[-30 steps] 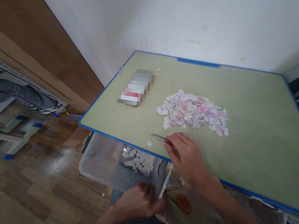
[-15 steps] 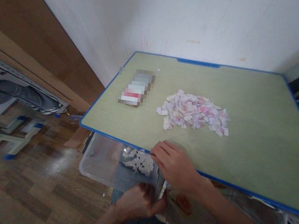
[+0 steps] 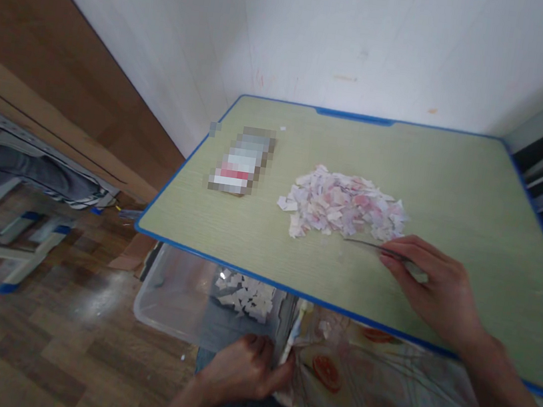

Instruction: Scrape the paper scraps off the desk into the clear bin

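My right hand [image 3: 434,287] is closed in a pinch on thin metal tweezers [image 3: 364,243]. Their tip points left, close to the front edge of a heap of small white and pinkish paper pieces [image 3: 347,204] on the table. Below the table edge, my left hand [image 3: 248,369] has its fingers curled over the near right rim of a clear plastic box [image 3: 170,310]. Inside that box lie several whitish paper scraps [image 3: 248,294]. A cloth with an orange-slice pattern [image 3: 343,375] hangs against the box, beside my left thumb.
The pale green table [image 3: 457,176] has a blue edge and stands against a white wall [image 3: 323,49]. A blurred-out flat object [image 3: 241,162] lies on its left part. Blue-tipped metal legs [image 3: 36,258] stand on the wooden floor [image 3: 69,350] at the left.
My right hand has moved from the table's front edge, above the box, up and right to the heap, and the tweezers now show in it. My left hand stays at the box rim.
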`<action>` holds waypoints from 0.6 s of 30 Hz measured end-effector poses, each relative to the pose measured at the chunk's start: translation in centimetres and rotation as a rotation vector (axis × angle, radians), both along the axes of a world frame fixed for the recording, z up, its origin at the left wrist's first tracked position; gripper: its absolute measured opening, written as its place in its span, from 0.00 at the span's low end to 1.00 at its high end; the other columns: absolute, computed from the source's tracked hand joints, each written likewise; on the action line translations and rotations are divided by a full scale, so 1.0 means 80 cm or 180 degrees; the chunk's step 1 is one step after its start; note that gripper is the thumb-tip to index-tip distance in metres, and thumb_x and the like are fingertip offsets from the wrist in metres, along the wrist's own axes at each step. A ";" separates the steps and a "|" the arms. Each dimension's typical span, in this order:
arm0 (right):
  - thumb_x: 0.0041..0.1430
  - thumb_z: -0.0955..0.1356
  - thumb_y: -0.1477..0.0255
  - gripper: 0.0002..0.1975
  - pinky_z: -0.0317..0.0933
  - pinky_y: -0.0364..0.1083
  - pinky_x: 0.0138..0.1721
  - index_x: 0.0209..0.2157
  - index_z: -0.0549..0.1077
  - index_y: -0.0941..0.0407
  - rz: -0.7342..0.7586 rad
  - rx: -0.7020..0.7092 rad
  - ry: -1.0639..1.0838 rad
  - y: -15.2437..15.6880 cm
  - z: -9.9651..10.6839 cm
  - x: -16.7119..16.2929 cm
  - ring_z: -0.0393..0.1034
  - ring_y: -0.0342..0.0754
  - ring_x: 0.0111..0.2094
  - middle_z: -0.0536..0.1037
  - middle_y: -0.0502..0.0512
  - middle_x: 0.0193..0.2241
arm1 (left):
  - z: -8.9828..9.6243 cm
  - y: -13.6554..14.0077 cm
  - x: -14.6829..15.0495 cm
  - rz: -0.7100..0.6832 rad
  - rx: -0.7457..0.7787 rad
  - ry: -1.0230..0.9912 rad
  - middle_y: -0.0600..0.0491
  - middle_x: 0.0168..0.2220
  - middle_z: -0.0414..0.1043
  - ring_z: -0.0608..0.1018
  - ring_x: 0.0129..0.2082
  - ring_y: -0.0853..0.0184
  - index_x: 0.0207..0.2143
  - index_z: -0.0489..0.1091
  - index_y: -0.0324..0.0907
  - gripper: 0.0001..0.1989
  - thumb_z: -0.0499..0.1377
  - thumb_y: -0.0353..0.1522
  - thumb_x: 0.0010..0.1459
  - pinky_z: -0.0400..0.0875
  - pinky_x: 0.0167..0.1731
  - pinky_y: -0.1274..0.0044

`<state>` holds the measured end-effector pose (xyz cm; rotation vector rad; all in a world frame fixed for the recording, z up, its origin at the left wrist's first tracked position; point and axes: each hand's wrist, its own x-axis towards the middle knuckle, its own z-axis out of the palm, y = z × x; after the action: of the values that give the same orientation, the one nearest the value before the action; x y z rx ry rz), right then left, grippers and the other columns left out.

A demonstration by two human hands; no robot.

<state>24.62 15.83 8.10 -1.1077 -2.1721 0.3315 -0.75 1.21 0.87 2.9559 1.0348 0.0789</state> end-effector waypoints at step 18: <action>0.60 0.61 0.78 0.10 0.63 0.47 0.37 0.33 0.73 0.59 0.0683 -0.0267 -0.0387 0.022 -0.006 -0.036 0.69 0.48 0.34 0.75 0.56 0.31 | 0.003 0.001 -0.001 -0.0021 -0.0200 0.0167 0.53 0.22 0.70 0.73 0.20 0.63 0.46 0.57 0.35 0.19 0.58 0.28 0.52 0.70 0.15 0.74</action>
<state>21.74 17.63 7.65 -0.9626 -2.4113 0.4649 -0.80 1.26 1.08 2.9196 1.0134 -0.0307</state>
